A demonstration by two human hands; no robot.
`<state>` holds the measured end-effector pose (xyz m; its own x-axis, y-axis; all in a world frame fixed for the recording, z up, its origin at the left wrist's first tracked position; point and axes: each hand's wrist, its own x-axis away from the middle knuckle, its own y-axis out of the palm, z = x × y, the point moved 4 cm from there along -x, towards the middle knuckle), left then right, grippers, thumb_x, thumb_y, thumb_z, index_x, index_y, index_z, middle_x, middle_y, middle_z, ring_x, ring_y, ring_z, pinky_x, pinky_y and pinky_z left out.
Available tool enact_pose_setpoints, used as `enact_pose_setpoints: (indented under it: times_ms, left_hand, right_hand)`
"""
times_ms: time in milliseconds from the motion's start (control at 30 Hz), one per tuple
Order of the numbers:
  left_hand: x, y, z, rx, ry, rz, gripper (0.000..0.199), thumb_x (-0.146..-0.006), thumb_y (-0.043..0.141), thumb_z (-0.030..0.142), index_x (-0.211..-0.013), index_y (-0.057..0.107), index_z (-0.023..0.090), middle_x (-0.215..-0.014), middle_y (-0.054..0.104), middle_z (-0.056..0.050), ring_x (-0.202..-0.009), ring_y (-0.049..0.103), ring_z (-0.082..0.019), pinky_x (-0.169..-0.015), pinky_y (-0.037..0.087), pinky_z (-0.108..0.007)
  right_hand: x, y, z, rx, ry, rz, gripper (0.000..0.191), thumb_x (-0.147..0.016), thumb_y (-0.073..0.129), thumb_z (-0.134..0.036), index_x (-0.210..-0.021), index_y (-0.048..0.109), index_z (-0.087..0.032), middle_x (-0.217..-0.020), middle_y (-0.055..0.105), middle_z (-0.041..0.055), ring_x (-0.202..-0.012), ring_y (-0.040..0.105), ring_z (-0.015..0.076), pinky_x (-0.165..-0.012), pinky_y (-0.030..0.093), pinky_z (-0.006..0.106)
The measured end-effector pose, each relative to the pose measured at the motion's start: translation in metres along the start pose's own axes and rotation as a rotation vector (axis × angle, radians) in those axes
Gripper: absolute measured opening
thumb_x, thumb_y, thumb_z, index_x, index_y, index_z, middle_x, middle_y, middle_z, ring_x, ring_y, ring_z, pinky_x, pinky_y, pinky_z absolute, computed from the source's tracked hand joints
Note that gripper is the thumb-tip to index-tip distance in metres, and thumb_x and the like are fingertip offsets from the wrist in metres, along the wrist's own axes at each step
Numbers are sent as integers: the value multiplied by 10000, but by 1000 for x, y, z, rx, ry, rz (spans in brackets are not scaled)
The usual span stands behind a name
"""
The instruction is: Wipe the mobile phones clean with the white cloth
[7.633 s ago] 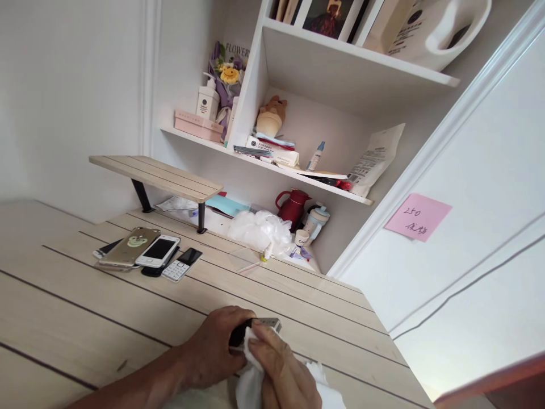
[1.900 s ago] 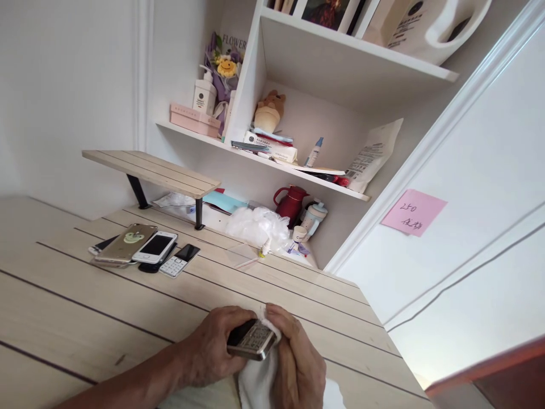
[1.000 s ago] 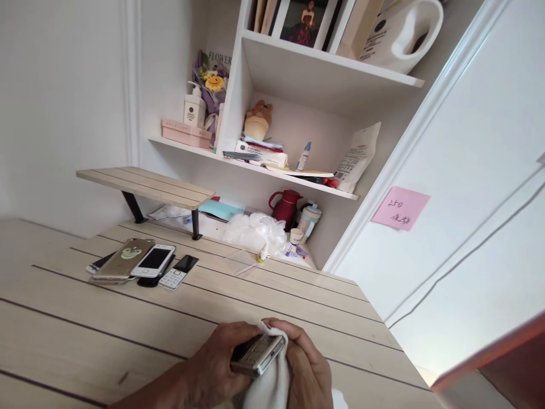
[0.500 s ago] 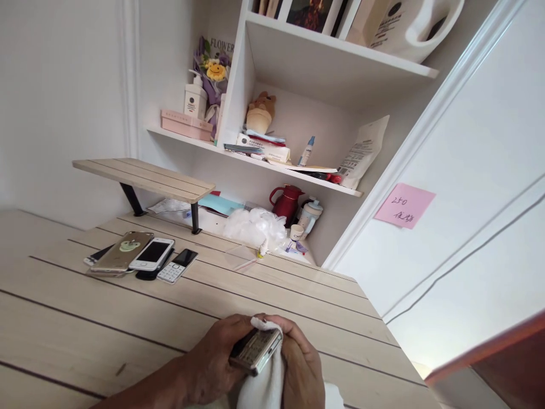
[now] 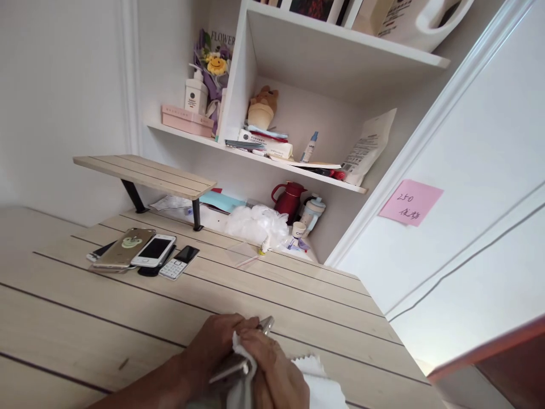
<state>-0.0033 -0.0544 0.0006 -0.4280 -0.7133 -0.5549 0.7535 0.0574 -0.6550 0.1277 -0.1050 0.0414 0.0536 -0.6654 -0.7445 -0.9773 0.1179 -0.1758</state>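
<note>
So the left forearm comes in low and slanted, and the left hand [image 5: 215, 341] is palm-in, curled around the held phone [image 5: 230, 372], closed far enough to grip it. Its lower fingers are hidden, so I can't tell how they sit. The right hand [image 5: 276, 366] comes up from the bottom, knuckles up, fingers bent and bunched over a white cloth [image 5: 243, 351], which it presses against the phone. The 2 hands are basically touching.

The held phone is tilted, a bit blurry, mostly covered, with a shiny edge poking out. It's well in front of the wooden riser [image 5: 145, 175] and off to its right. More white fabric [image 5: 321, 383] lies farther right of the riser, beside the right hand; can't tell if it's the same piece.

Just in front of the riser there's a gold phone [image 5: 125, 248] with a frog-like sticker, then 1 white touchscreen phone [image 5: 154, 251] and 1 keypad phone [image 5: 179, 262].
</note>
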Motion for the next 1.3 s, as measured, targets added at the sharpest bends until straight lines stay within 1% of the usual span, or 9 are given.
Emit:
enact_pose_setpoints:
  times_ms: [67,200,300,467,600,700,800,1067,1300]
  left_hand:
    - [-2,-1,11,145,-39,-67,130,-887,618,299,-878,709,207,-817,740,-21,-718,672,-186,-677,513,-233]
    - [-4,-6,21,400,-347,-48,243,-931,557,309,-769,680,176,-707,634,8,-647,561,-146,-555,413,-209]
    - [-4,-4,18,517,-445,11,217,-887,628,334,-767,671,158,-677,551,22,-648,494,-138,-543,379,-212]
    - [-5,-3,19,694,-330,103,225,-866,637,281,-676,614,164,-673,539,21,-654,485,-138,-597,397,-231]
    - [-5,-7,22,674,-295,164,183,-813,651,271,-663,605,177,-689,560,1,-692,502,-165,-628,414,-253]
    - [-7,-5,22,679,-336,90,261,-869,627,317,-660,579,169,-640,474,25,-615,420,-128,-564,363,-240]
    - [-9,-2,22,666,-375,20,272,-946,576,353,-774,633,149,-694,492,18,-648,426,-127,-600,380,-237]
    - [-3,-2,16,692,-310,111,306,-876,675,378,-659,591,180,-701,525,8,-677,471,-152,-654,439,-253]
    - [-5,-1,18,660,-344,32,247,-968,581,357,-911,708,152,-746,578,14,-686,484,-139,-658,438,-234]
  right_hand:
    - [-5,-5,8,31,85,-33,244,-1033,529,-384,-1136,734,-300,-1041,791,30,-901,769,187,-773,615,237]
    - [-11,-15,27,41,306,-99,284,-1041,470,-383,-1076,721,-254,-880,769,7,-662,703,133,-673,558,200]
    - [-12,-15,29,9,270,-75,262,-1039,468,-354,-1079,708,-258,-873,749,-6,-698,696,128,-680,544,196]
    - [-1,-4,12,138,41,-25,272,-1033,481,-237,-1198,687,-300,-1105,760,21,-992,740,165,-851,574,221]
    - [4,-2,7,246,-113,-35,336,-1049,470,-247,-1318,650,-337,-1228,744,32,-1133,719,204,-962,577,293]
    - [-6,-14,22,235,-69,-96,300,-1049,483,-270,-1298,647,-296,-1151,763,41,-1000,758,173,-880,608,246]
    - [-15,-23,36,305,-23,-138,275,-1032,478,-210,-1212,680,-260,-1070,779,31,-937,767,145,-849,610,202]
    - [5,-1,15,252,-204,-38,402,-1050,430,-188,-1389,613,-301,-1272,729,71,-1183,702,211,-984,589,319]
    - [-23,-30,37,343,-26,-67,278,-1021,484,-217,-1137,736,-218,-1054,795,60,-954,779,172,-851,633,239]
